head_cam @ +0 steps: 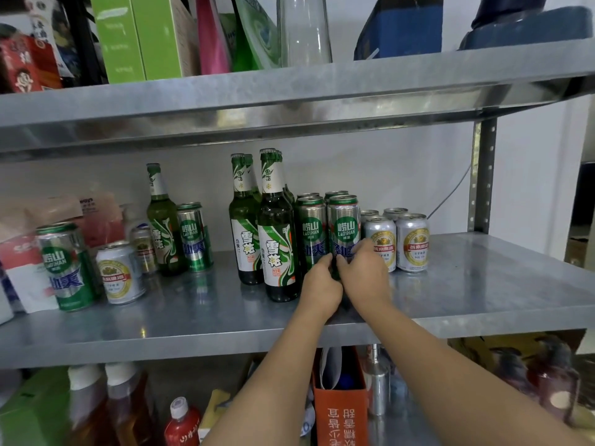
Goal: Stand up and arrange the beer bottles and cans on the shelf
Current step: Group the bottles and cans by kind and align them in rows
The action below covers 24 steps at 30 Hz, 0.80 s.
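On the middle metal shelf (pixel 483 284) several green beer bottles (pixel 278 239) stand upright in a tight group. Right of them stand tall green cans, then short silver cans (pixel 413 243). My left hand (pixel 322 286) and my right hand (pixel 363 273) meet at the base of the front tall green can (pixel 343 225), fingers wrapped round its lower part from both sides. Its neighbour, another tall green can (pixel 310 231), touches it on the left. Further left stand a lone green bottle (pixel 161 220), two tall green cans (pixel 66 265) (pixel 194 236) and two short silver cans (pixel 119 272).
Paper and plastic packets (pixel 29 262) pile up at the shelf's left end. An upright post (pixel 481 175) closes the right rear. The shelf above (pixel 289 101) carries boxes and a glass bottle. Below are sauce bottles and an orange bag (pixel 341 410).
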Motion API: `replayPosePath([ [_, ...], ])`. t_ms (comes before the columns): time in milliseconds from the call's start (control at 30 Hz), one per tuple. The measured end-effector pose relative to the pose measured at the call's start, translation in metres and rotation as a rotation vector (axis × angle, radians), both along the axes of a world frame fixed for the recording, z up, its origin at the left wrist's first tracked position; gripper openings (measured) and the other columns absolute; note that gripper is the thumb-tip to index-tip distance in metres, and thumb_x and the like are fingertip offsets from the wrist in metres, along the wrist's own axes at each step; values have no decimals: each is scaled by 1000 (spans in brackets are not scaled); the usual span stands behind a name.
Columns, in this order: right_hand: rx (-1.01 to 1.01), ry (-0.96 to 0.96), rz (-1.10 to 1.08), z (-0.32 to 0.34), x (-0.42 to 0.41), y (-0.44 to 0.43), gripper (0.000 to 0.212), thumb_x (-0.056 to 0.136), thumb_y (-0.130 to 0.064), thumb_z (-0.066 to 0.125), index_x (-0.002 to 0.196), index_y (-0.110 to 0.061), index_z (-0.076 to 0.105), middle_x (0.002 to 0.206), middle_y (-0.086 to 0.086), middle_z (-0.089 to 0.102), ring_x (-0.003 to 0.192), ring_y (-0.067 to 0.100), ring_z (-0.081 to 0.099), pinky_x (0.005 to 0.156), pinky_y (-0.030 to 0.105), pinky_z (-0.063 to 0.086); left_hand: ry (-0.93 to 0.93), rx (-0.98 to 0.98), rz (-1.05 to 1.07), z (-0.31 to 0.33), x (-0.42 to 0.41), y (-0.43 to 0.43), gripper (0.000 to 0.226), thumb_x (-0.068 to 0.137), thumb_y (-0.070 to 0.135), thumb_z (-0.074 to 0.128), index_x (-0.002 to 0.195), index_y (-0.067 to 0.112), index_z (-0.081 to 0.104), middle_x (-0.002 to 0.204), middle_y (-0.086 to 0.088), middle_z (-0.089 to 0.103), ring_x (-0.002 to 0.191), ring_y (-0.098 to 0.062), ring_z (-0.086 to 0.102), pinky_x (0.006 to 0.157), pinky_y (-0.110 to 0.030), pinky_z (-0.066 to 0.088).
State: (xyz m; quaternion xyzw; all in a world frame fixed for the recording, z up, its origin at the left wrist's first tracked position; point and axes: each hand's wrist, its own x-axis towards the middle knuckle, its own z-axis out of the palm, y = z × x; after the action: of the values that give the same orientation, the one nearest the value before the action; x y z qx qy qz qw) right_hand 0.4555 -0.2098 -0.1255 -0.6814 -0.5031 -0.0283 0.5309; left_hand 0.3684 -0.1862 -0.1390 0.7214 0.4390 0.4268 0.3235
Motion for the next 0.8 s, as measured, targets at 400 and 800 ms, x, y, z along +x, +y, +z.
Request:
replayPosePath([
  [400,-142,-173,40,4,-1,3,24,96,-19,53,93,0,68,91,15,68,85,30,63,71,38,53,5,-39,-1,1,0,3,60,89,-7,49,146,10,41,143,-9,52,133,-22,49,111,-41,41],
  [800,-178,-207,34,4,0,5,23,95,-9,48,95,0,69,90,17,68,82,31,63,62,31,43,8,-60,-8,2,-1,0,73,84,-13,48,151,11,32,152,-11,41,139,-23,40,115,-40,35],
])
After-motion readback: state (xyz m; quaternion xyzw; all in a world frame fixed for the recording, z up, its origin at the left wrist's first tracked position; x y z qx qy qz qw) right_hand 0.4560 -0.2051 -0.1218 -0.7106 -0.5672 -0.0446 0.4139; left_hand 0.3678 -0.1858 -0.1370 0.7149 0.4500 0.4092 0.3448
